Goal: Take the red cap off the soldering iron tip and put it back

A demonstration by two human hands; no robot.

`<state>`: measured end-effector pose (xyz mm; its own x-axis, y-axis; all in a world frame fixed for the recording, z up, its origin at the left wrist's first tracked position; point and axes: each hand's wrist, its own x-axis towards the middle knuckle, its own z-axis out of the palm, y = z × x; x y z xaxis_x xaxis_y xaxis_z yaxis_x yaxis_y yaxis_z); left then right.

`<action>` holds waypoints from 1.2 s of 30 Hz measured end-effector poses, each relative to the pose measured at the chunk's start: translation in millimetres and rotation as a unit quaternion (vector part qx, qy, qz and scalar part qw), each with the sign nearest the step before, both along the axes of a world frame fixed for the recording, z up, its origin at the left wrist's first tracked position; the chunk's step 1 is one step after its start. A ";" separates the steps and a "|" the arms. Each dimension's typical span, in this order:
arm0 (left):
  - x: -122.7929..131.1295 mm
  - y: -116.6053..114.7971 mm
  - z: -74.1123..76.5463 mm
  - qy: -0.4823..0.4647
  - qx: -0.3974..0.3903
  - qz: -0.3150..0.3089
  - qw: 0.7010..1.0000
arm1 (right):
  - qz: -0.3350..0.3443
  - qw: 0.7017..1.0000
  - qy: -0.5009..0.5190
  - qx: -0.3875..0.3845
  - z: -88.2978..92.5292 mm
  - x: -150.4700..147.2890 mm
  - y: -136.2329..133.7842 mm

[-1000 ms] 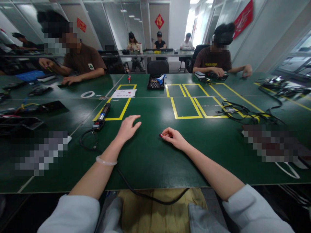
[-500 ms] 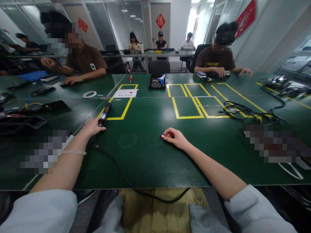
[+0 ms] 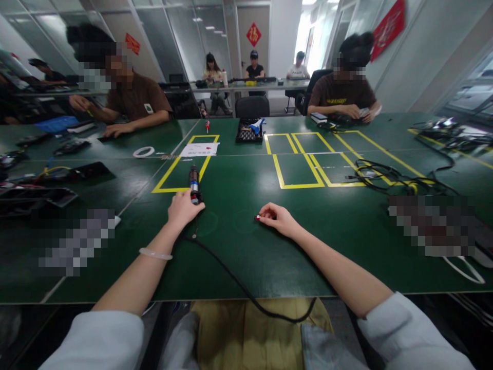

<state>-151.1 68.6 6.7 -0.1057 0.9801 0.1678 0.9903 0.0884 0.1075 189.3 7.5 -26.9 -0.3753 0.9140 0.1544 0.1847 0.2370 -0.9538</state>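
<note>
My left hand [image 3: 184,209] is wrapped round the lower end of a dark cylindrical tool [image 3: 194,181] with a silver and blue band and a narrower tip pointing away from me. A black cable [image 3: 231,280] runs from beneath this hand over the table's near edge. Further right, my right hand [image 3: 280,220] rests low over the green table [image 3: 231,257], pinching a small red-and-white piece [image 3: 257,218] between thumb and fingertips. Most of that piece is covered, so its kind cannot be made out.
Yellow tape outlines [image 3: 300,186] mark the tabletop. A black tray [image 3: 248,134] with a blue item, a paper sheet [image 3: 199,149], a tape roll [image 3: 143,152] and a red screwdriver [image 3: 207,126] lie further back. Tangled cables [image 3: 379,172] lie right; electronics [image 3: 34,200] left. Co-workers sit opposite.
My left hand has carried the cylindrical tool rightward, nearer my right hand, and its cable has shifted along. The right hand stays put. The co-worker at right has brought both hands together.
</note>
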 end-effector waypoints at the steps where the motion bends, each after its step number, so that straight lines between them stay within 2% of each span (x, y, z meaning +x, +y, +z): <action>1: 12.3 -5.5 0.3 0.003 0.002 -0.015 1.000 | -0.001 1.000 0.003 0.003 -0.1 0.0 0.0; 8: 91.4 -43.0 0.5 -0.013 0.010 -0.138 0.990 | -0.013 0.998 -0.018 0.061 1.4 -0.1 -2.2; 14: 131.1 -65.4 -0.5 -0.022 0.025 -0.220 0.975 | -0.047 0.991 -0.042 0.115 -1.8 1.7 -0.7; 22: 146.0 -81.5 -1.5 -0.056 0.017 -0.272 0.961 | -0.032 0.980 -0.114 0.162 -2.1 0.6 -2.3; 36: 150.3 -83.8 -2.5 -0.032 0.024 -0.264 0.964 | -0.015 0.978 -0.123 0.168 7.8 -1.9 -9.2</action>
<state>-0.9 -15.2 4.2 0.3938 0.8914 0.2246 0.8869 -0.4326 0.1619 187.5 -1.8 -19.1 -0.4132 0.8381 0.3562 0.4093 0.5203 -0.7495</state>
